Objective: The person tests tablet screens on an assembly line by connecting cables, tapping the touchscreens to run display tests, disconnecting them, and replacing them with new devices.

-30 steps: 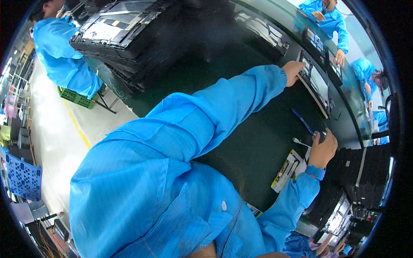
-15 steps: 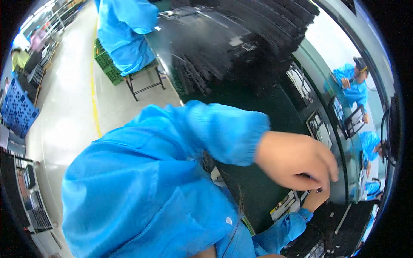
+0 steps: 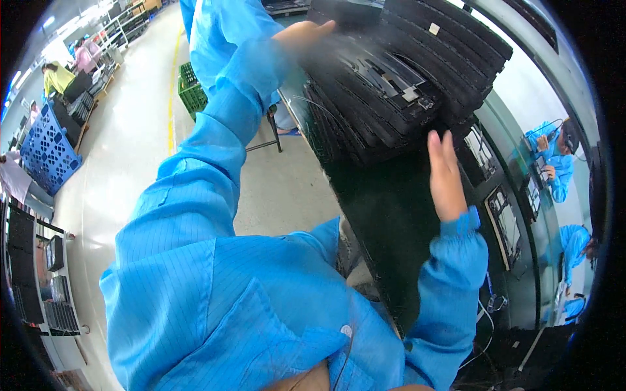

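Observation:
Stacked black trays (image 3: 479, 65) stand at the far end of the dark green tabletop. A flat panel-like device part (image 3: 391, 75) with silvery pieces lies in the front stack's top tray. My left hand (image 3: 303, 36) reaches out over the left side of the stack; a finger or thumb points right, while haze smears the rest. Whether it touches a tray I cannot tell. My right hand (image 3: 446, 179) is raised at the near right corner of the stack, fingers stretched and slightly apart, with nothing seen in it.
Dark frame-like parts (image 3: 502, 225) lie along the right side of the table, beside a glass partition (image 3: 515, 176). People in blue (image 3: 554, 156) are beyond it. A green crate (image 3: 191, 91) stands on the floor at the far left, and a blue perforated crate (image 3: 51, 150) farther left.
My left arm has swung from the right side of the table to the far left of the stack. My right hand has moved forward to the stack's near corner. My view has shifted.

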Available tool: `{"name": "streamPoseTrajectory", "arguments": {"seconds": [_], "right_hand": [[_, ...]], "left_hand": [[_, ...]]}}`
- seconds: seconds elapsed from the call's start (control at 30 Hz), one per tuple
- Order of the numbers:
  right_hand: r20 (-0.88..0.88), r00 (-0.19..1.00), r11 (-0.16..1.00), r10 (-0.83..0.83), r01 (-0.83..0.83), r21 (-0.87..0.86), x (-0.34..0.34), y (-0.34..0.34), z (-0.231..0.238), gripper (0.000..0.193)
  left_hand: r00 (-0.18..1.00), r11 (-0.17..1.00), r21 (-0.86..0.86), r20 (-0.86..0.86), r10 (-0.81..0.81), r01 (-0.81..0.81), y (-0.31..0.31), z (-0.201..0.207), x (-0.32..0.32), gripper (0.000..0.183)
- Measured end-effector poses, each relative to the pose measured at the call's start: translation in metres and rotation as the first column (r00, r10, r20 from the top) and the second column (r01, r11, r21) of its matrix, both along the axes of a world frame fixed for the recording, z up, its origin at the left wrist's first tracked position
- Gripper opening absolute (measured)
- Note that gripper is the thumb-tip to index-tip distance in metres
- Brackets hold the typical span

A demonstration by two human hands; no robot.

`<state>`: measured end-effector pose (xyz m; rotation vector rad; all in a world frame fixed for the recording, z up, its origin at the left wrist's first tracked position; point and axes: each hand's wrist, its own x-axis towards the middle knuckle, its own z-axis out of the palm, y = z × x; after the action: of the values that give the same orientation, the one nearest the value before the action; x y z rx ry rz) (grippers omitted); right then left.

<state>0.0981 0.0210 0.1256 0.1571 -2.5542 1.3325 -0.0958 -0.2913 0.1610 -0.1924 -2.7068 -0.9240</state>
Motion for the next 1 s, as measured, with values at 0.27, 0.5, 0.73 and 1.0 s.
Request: {"name": "streamPoseTrajectory", "arguments": {"seconds": [0.27,0.5,0.73,1.0], "right_hand": [[-0.093,0.989,0.99,-0.116,0.109,-0.085,-0.026,-0.061,0.0,0.103],[-0.323,0.94,0.951,-0.109,0.004,-0.309,0.044,-0.021,0.014,0.059],[-0.16,0.957,0.63,-0.243,0.03,-0.776,0.17,0.052,-0.029,0.065],[0.214,0.764,0.376,-0.608,0.515,-0.771,0.276,0.065,-0.087,0.065]], "left_hand": [[0.992,0.945,0.325,-0.124,0.011,0.03,0.001,0.004,0.004,0.051],[0.903,0.395,0.879,-0.086,-0.421,0.267,0.024,0.033,0.093,0.047],[0.387,-0.081,0.965,-0.176,-0.905,0.249,0.079,0.0,0.184,0.04],[0.069,0.139,0.976,0.152,-0.986,-0.17,0.157,-0.081,0.193,0.049]]}}
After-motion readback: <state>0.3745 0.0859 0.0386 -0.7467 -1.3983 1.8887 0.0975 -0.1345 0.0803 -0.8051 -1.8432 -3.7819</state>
